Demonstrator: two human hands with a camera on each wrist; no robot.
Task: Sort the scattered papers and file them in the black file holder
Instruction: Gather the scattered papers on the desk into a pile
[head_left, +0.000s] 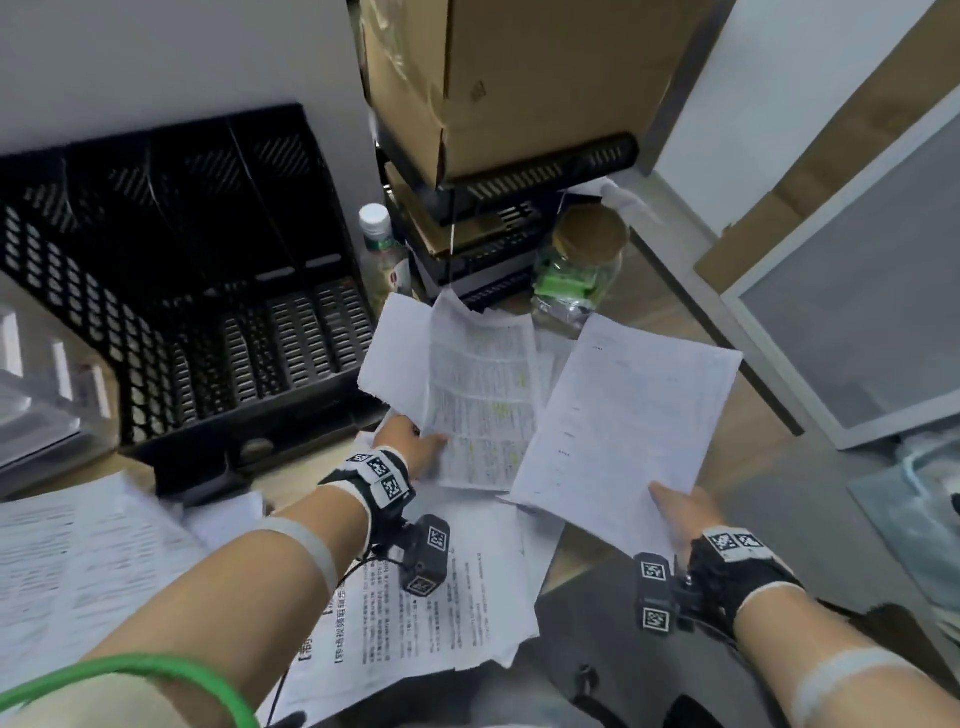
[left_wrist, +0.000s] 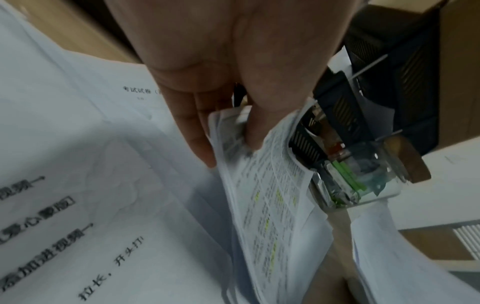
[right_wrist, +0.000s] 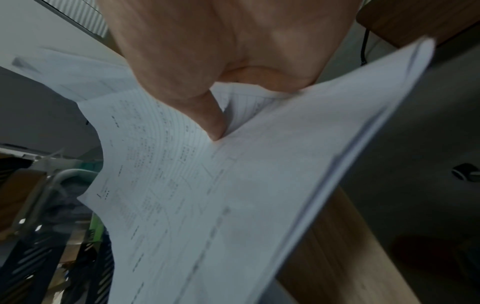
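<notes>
The left hand (head_left: 415, 441) is pinching a sheaf (head_left: 480, 395) of printed pages with yellow highlighting, lifted clear of the worktop (head_left: 769, 457) and tilted toward the holder (head_left: 218, 291). The right hand (head_left: 685, 514) is gripping a second sheaf (head_left: 623, 415) by its near corner, thumb on top, just beside the first one and overlapping its right edge.

The head view is showing the holder standing empty at the back left, its slotted compartments open toward the person, with loose papers (head_left: 415, 623) lying spread on the worktop under the left wrist and a further pile (head_left: 78, 561) at the far left. A bottle (head_left: 382, 249) is standing just right of the holder, a jar (head_left: 576, 270) with a cork lid and green contents is sitting behind the raised sheets, and a cardboard box (head_left: 519, 78) is resting on stacked black trays.

The left wrist view is giving what the head view hides: the thumb pressing the top page of the highlighted sheaf (left_wrist: 272, 195) while the fingers (left_wrist: 194, 127) curl beneath it, and several sheets fanning at the edge. Large printed characters are showing on the papers (left_wrist: 78, 205) below.

The right wrist view is showing the underside of the grip, the thumb (right_wrist: 207, 115) creasing a page of ruled lines and tables (right_wrist: 194, 195); the print is too blurred to read, and it looks like more than one sheet, though the edges are smeared.
</notes>
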